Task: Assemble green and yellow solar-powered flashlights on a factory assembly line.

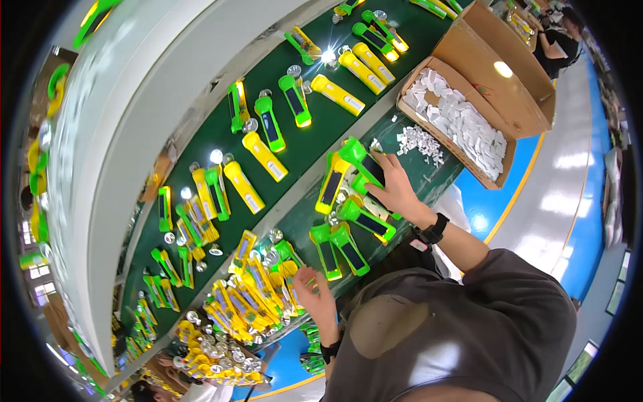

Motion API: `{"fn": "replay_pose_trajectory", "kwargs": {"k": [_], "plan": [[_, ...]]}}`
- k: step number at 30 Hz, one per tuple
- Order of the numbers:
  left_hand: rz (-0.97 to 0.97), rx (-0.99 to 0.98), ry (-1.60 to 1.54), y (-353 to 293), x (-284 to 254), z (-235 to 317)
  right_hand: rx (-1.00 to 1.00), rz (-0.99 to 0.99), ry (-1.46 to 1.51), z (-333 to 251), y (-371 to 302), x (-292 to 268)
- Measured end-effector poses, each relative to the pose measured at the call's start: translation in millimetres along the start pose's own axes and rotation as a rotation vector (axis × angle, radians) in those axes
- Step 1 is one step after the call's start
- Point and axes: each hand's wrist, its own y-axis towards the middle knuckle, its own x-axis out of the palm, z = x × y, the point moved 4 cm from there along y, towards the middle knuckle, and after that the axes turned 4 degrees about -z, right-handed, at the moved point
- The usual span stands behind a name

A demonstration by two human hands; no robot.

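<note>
My right hand (400,191) lies over a cluster of green and yellow flashlights on the near ledge. Its thumb and fingers close around a green flashlight (365,164) with a dark panel. Right beside it are another green-and-yellow flashlight (331,187) and a tilted one (367,221); two more green flashlights (340,249) lie closer to me. At the right edge of a heap of unassembled yellow flashlights (248,295) is my left hand (315,295), its fingers loosely bent and apart, with nothing visible in them.
Rows of flashlights, some lit, lie on the green conveyor belt (305,137) beyond the ledge. An open cardboard box (516,137) of white pieces stands at the right, next to a pile of small white parts (420,145). A curved white panel (127,134) overhangs the far left. Another person (559,43) is at far right.
</note>
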Motion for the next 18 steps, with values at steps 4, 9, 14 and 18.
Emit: {"fn": "replay_pose_trajectory", "kwargs": {"k": [4,9,14,18], "plan": [[0.05,-0.013,-0.041,-39,-40,-39,0.072,0.024,-0.143,27,-58,5],[0.033,0.005,-0.051,-49,-44,-76,0.173,0.188,-0.281,83,-49,-32],[-0.028,-0.053,0.014,-16,-21,-68,0.173,0.032,-0.255,136,-36,-12],[-0.099,0.057,0.162,12,-1,-40,0.208,-0.06,-0.401,150,-37,1]]}}
